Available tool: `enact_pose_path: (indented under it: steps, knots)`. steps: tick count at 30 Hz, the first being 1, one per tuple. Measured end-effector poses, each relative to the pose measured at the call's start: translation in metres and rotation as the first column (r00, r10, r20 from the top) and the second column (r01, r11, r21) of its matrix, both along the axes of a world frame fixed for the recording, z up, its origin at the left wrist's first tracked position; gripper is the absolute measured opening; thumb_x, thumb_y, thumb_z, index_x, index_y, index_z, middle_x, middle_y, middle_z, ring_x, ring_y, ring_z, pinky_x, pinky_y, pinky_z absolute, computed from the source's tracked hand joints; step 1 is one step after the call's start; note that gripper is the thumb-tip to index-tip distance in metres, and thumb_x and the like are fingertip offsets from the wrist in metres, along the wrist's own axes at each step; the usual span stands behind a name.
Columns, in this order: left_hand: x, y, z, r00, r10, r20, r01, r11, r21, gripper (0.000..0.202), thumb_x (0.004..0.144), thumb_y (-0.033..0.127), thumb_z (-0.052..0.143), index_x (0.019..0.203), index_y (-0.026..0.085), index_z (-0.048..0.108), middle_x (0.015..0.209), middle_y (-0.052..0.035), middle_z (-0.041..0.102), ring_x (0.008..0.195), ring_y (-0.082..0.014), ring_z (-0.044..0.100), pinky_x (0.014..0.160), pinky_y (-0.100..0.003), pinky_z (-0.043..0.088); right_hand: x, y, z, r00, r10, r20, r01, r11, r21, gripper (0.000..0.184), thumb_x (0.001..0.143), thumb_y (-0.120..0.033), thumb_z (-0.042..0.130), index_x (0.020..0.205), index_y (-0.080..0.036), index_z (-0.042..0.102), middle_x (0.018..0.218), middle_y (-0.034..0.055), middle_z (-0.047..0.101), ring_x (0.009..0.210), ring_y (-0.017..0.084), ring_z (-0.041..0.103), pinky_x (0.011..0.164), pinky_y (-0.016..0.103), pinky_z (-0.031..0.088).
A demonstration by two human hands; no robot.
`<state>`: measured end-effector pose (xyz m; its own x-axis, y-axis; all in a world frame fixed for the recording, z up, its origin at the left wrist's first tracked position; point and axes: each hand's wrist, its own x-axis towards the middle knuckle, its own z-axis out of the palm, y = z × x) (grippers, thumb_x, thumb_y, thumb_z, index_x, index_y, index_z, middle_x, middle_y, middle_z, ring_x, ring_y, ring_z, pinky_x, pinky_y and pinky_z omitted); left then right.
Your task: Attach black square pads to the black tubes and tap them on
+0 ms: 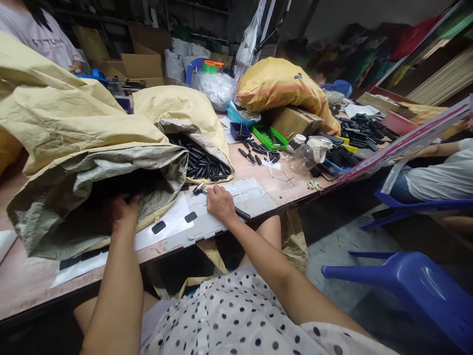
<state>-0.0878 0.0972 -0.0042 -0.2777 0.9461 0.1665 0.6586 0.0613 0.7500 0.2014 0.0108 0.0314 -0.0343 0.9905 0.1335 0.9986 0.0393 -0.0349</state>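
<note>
My left hand (123, 211) reaches into the dark mouth of a large tan woven sack (84, 148) lying on the table; its fingers are hidden inside. My right hand (220, 202) is closed round a small hammer (201, 189) with a metal head and black handle, resting on a grey plastic sheet (251, 195). A second tan sack (185, 116) behind it lies open, spilling several black stick-shaped parts (203, 162).
Wooden table edge (288, 197) runs across. Green tray (268, 138), blue tray (239, 130), a plastic bottle (305, 153), scissors (314, 185), piles of black combs (362, 129). Another person's arm (449, 170) at right; a person in white (40, 37) far left. Blue chair (414, 286).
</note>
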Motion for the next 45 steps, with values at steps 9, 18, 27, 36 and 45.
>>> enact_pose_path:
  steps: [9, 18, 27, 36, 45]
  knots:
    - [0.061, -0.095, 0.025, 0.959, -0.185, -0.213, 0.244, 0.922, 0.299, 0.022, 0.088, 0.042, 0.065, 0.093, 0.022, 0.071, 0.089, -0.0066, 0.07, 0.085, -0.0254, 0.062, 0.081, -0.039, 0.049, 0.004, -0.002, -0.006, 1.0, -0.006, -0.017, 0.007, 0.999, 0.041, 0.024, 0.1, -0.023, 0.044, 0.11, -0.017, 0.066, 0.104, 0.0128, 0.063, 0.096, 0.025, 0.053, 0.076, 0.032, 0.041]
    - [0.08, -0.111, -0.01, 0.857, -0.392, -0.334, 0.469, 0.862, 0.194, 0.014, 0.089, 0.036, 0.065, 0.091, 0.025, 0.074, 0.081, -0.0046, 0.068, 0.083, -0.0258, 0.062, 0.077, -0.036, 0.046, 0.007, -0.001, -0.014, 1.0, -0.021, -0.009, 0.022, 0.995, 0.093, 0.022, 0.099, -0.023, 0.046, 0.102, -0.018, 0.067, 0.099, 0.0118, 0.062, 0.093, 0.025, 0.051, 0.074, 0.032, 0.038]
    - [0.078, -0.109, -0.009, 0.854, -0.443, -0.273, 0.5, 0.844, 0.193, 0.011, 0.088, 0.031, 0.066, 0.091, 0.025, 0.074, 0.081, -0.0038, 0.067, 0.084, -0.0251, 0.061, 0.08, -0.036, 0.047, 0.007, -0.003, -0.012, 0.998, -0.042, -0.043, 0.045, 0.995, 0.088, 0.022, 0.097, -0.023, 0.049, 0.106, -0.017, 0.068, 0.1, 0.0115, 0.064, 0.094, 0.025, 0.053, 0.075, 0.032, 0.038]
    - [0.076, -0.11, -0.005, 0.855, -0.482, -0.192, 0.512, 0.843, 0.164, 0.003, 0.078, 0.025, 0.071, 0.081, 0.024, 0.07, 0.079, -0.0015, 0.066, 0.084, -0.0241, 0.061, 0.08, -0.036, 0.048, 0.019, -0.02, 0.004, 0.975, -0.176, -0.139, 0.169, 0.984, -0.058, 0.022, 0.095, -0.024, 0.052, 0.11, -0.02, 0.068, 0.111, 0.0117, 0.064, 0.105, 0.026, 0.056, 0.085, 0.033, 0.043]
    - [0.075, -0.11, -0.004, 0.858, -0.497, -0.13, 0.511, 0.853, 0.111, 0.009, 0.082, 0.027, 0.069, 0.088, 0.024, 0.075, 0.081, -0.0028, 0.07, 0.084, -0.0233, 0.062, 0.081, -0.036, 0.05, 0.027, -0.063, 0.018, 0.965, -0.183, -0.188, 0.117, 0.941, -0.319, 0.02, 0.096, -0.023, 0.048, 0.112, -0.019, 0.059, 0.092, 0.0081, 0.07, 0.084, 0.022, 0.063, 0.07, 0.028, 0.04]
